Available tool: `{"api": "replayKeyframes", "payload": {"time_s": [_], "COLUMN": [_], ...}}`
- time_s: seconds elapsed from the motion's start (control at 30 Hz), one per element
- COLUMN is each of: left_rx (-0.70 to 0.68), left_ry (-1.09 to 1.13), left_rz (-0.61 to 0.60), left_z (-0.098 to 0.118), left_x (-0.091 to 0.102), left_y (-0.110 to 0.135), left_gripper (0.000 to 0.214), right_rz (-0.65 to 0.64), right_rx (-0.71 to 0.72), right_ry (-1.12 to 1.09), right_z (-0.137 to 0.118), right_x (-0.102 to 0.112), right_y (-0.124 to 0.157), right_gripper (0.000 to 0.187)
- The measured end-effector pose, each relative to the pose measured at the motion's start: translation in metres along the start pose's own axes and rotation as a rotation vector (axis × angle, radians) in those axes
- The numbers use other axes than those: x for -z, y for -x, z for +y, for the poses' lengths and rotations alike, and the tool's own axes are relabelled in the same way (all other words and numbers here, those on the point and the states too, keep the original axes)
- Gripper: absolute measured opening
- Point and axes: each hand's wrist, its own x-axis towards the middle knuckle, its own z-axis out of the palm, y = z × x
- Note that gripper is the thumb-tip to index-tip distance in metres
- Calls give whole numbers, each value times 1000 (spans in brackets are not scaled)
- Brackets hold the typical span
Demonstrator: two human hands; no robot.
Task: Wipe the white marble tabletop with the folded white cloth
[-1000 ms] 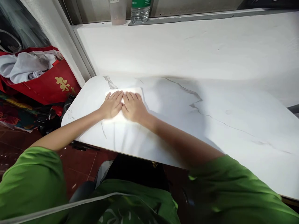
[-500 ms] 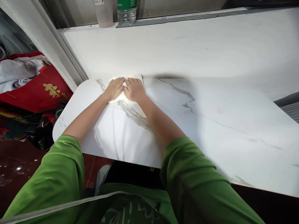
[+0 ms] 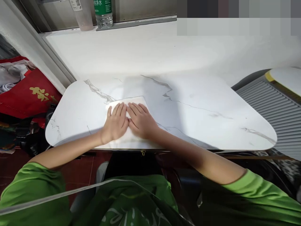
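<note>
A white cloth [image 3: 135,99] lies spread on the white marble-patterned tabletop [image 3: 199,125], close to its front edge. My left hand [image 3: 115,122] presses flat on the cloth, fingers stretched forward. Beside it my right hand [image 3: 142,121] also lies flat on the cloth, fingers extended and thumb near the left hand. Both palms hide the middle of the cloth. Neither hand grips anything.
On the ledge behind the table stand a cloudy plastic cup [image 3: 82,15] and a green-labelled water bottle [image 3: 103,15]. A red bag [image 3: 30,91] with white cloth items sits at left. A grey ribbed unit [image 3: 270,110] stands at right.
Both hands and the cloth have come from the table's back edge toward the front edge. The cloth's back part now shows past the fingers. The view has shifted, showing more at right.
</note>
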Motion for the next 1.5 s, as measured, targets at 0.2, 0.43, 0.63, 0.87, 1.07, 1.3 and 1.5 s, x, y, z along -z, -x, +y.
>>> {"api": "replayKeyframes", "payload": {"time_s": [0.2,0.43,0.63,0.87,1.07,1.3,1.5], "left_rx": [-29,-35,-49,-58,-53,-134,-161], "left_ry": [19,31,46,66,76,117,137], "left_rz": [-9,-31,2,40,-5,-65,-89], "left_z": [22,-1,-18,-12,33,94,111], "left_x": [2,-12,-24,-26,-23,-18,-20], "left_y": [6,-82,-181,-189,-138,-69,-70], "left_gripper": [56,55,54,54,56,59,61], "right_rz": [-34,-71,-130,-72,-45,4,40], "right_rx": [-66,-126,-256,-277,-193,-136,-181], "right_ry": [5,-26,26,25,38,82,89], "right_z": [-4,61,125,143,123,83,90], "right_x": [14,6,2,-6,12,43,48], "right_y": [22,-35,-91,-90,-25,68,84], "right_gripper": [56,55,58,56,54,55,52]}}
